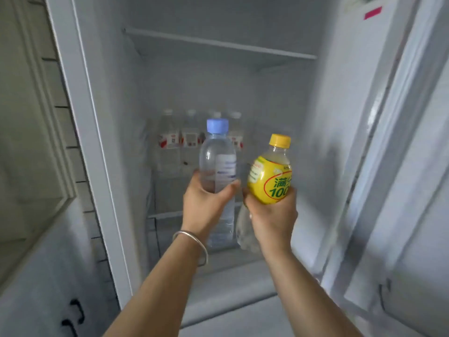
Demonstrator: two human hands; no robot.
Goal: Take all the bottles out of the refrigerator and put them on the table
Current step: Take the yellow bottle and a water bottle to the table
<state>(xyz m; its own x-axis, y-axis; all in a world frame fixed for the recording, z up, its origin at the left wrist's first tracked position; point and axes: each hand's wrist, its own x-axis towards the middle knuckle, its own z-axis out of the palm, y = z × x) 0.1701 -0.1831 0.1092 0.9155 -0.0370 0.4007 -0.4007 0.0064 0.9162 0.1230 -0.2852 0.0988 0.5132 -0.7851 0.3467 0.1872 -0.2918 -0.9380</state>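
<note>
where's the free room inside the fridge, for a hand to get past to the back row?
Upper glass shelf looks bare. Right of the red-labelled bottles, the strip along the right inner wall is open. Crowded: back left-centre, where those bottles stand close together, and in front, where the left hand grips the blue-capped bottle and the right hand the yellow bottle.

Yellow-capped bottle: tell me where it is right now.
In the head view the yellow-capped bottle is right of centre, gripped by the right hand, beside the blue-capped water bottle, before the open refrigerator.

we see clear glossy plastic in the water bottle [217, 164] — a shiny yellow film label on the juice bottle [271, 176] — and smooth polished metal in the bangle [194, 244].
</note>
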